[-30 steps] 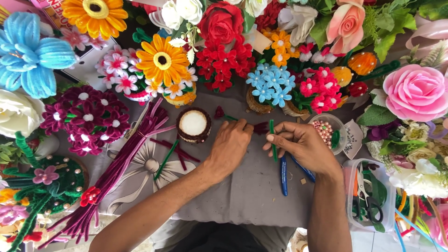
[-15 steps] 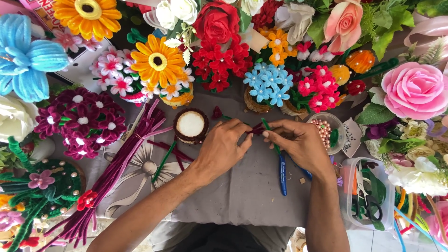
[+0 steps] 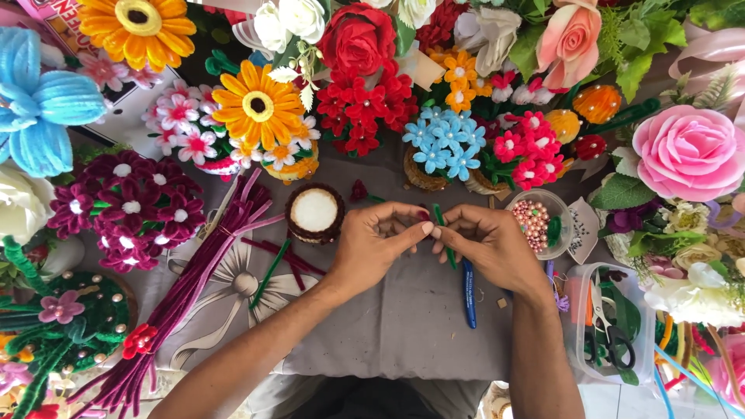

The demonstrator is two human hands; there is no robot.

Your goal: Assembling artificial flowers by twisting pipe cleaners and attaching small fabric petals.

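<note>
My left hand (image 3: 376, 244) and my right hand (image 3: 490, 244) meet fingertip to fingertip over a grey cloth (image 3: 403, 326). Between them they pinch a green pipe cleaner (image 3: 444, 237), which sticks up and down past my right fingers. A dark red piece shows at the fingertips (image 3: 423, 216); what it is I cannot tell. A blue-handled tool (image 3: 469, 291) lies on the cloth just under my right hand. A small round pot with a white foam top (image 3: 314, 211) stands to the left of my left hand.
Pipe-cleaner flowers ring the cloth: a maroon bunch (image 3: 128, 206), an orange daisy (image 3: 258, 106), red blooms (image 3: 361, 109), blue ones (image 3: 446, 143), a pink rose (image 3: 687, 151). A maroon pipe-cleaner bundle (image 3: 194, 287) lies left. A cup of pink beads (image 3: 535, 221) and a clear box with scissors (image 3: 613, 334) stand right.
Both hands have drawn closer until the fingertips touch, and the green pipe cleaner is now pinched between them. The view has shifted slightly.
</note>
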